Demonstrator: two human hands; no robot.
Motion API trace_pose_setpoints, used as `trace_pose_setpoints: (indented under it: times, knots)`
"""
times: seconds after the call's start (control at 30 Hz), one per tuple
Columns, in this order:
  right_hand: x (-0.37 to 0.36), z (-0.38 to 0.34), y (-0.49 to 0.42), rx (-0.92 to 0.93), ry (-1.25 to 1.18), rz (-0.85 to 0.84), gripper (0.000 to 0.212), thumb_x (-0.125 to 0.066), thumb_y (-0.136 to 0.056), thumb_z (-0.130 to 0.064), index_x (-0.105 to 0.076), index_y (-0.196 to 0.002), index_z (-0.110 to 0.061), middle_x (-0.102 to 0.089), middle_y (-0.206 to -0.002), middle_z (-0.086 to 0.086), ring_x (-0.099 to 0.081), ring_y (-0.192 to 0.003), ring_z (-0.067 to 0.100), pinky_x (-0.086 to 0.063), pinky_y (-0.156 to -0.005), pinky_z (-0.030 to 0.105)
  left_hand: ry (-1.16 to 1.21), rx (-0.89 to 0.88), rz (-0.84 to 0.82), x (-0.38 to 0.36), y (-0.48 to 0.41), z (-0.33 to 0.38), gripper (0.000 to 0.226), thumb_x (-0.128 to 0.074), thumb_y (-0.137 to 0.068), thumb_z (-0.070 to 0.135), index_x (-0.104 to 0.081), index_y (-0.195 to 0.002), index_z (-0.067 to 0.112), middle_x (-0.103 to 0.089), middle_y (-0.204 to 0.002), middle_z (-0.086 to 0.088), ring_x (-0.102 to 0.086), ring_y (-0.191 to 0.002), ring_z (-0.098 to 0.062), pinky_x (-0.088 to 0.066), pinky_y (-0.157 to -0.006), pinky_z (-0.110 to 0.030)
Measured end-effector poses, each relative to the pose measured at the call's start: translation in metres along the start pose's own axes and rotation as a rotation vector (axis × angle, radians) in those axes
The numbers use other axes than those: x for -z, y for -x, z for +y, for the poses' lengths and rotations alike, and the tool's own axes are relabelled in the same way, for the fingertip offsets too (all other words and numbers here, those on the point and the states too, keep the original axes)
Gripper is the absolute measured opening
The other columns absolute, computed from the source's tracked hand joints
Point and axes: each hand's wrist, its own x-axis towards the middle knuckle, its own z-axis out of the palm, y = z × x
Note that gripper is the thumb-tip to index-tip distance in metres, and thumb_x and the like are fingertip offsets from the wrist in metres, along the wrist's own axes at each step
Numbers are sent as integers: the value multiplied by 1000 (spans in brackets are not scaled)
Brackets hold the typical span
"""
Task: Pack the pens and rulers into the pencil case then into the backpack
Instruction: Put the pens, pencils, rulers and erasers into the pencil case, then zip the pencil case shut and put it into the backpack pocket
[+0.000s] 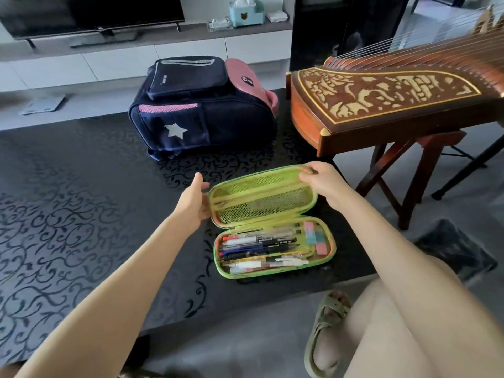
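Note:
A green pencil case (261, 197) lies open on the dark patterned table (81, 214). Its lower half holds several pens (261, 249) and pastel erasers (313, 237). The mesh-lined lid stands tilted up. My right hand (324, 181) pinches the lid's top right edge. My left hand (195, 203) rests against the lid's left end with fingers spread. A navy and pink backpack (201, 113) with a silver star lies on its side behind the case, zipped shut as far as I can see. I cannot make out a ruler.
A carved wooden zither (381, 99) on a stand juts in at the right, close to my right hand. My knee and sandalled foot (327, 323) are below the table's near edge. A TV cabinet (163, 53) runs along the back.

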Motion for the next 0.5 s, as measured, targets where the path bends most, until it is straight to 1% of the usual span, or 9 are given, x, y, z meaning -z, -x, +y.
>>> trace_pose_setpoints:
  times: [0.07,0.1,0.17,0.23,0.27,0.3,0.33,0.4,0.5]
  knots:
    - [12,-9,19,178,162,3,18,-57,-87,-4,-64,-102,-12,-63,-96,-1,-57,-91,13,-43,-71,19,-32,-137,-81,0,17,5,47,-33,-97,49,-61,-107,12,-64,-81,-2,-61,-69,-17,-54,-62,-29]
    - [18,-12,31,267,254,-9,18,-59,-86,-3,-64,-98,-15,-63,-94,-4,-58,-89,11,-44,-73,18,-105,-232,-123,-1,29,7,48,-33,-96,49,-64,-105,13,-64,-79,-1,-60,-69,-16,-51,-60,-28]
    - [28,-11,58,406,435,-43,19,-63,-84,-5,-63,-95,-19,-64,-93,-9,-59,-89,8,-46,-77,18,-357,-386,-228,1,54,7,44,-36,-92,53,-66,-100,22,-68,-86,3,-62,-78,-14,-49,-70,-28]
    - [31,1,85,494,558,-62,21,-63,-82,-5,-61,-97,-19,-65,-96,-8,-60,-91,8,-49,-80,23,-797,-538,-308,6,71,-1,38,-40,-91,55,-64,-103,30,-65,-104,11,-60,-97,-12,-45,-83,-28]
    - [30,10,96,521,583,-65,23,-62,-82,-3,-60,-100,-18,-65,-99,-6,-60,-94,10,-50,-83,26,-1061,-623,-319,7,80,-6,40,-41,-88,59,-61,-111,33,-61,-114,14,-56,-106,-11,-42,-88,-27]
    - [30,21,105,531,580,-63,26,-62,-82,-2,-59,-103,-16,-65,-102,-4,-59,-96,10,-49,-86,27,-1272,-708,-325,5,86,-11,52,-39,-82,67,-54,-121,36,-57,-123,15,-51,-114,-11,-38,-93,-28]
    - [30,34,111,536,557,-69,30,-61,-82,0,-58,-106,-16,-65,-106,-2,-58,-99,9,-48,-89,27,-1400,-771,-332,2,92,-15,69,-35,-74,76,-46,-130,38,-51,-132,15,-45,-122,-11,-33,-98,-31]
    - [31,57,119,551,494,-100,37,-61,-82,4,-54,-110,-19,-61,-117,-8,-54,-109,4,-44,-95,25,-1501,-816,-332,0,95,-26,90,-31,-61,85,-29,-139,41,-39,-144,11,-32,-133,-14,-25,-106,-37]
    - [33,78,123,567,364,-120,50,-58,-81,12,-50,-108,-29,-49,-129,-26,-45,-126,-1,-39,-104,22,-1598,-800,-362,-5,94,-40,101,-50,-60,83,-6,-143,46,-21,-154,-2,-17,-141,-23,-18,-113,-41]
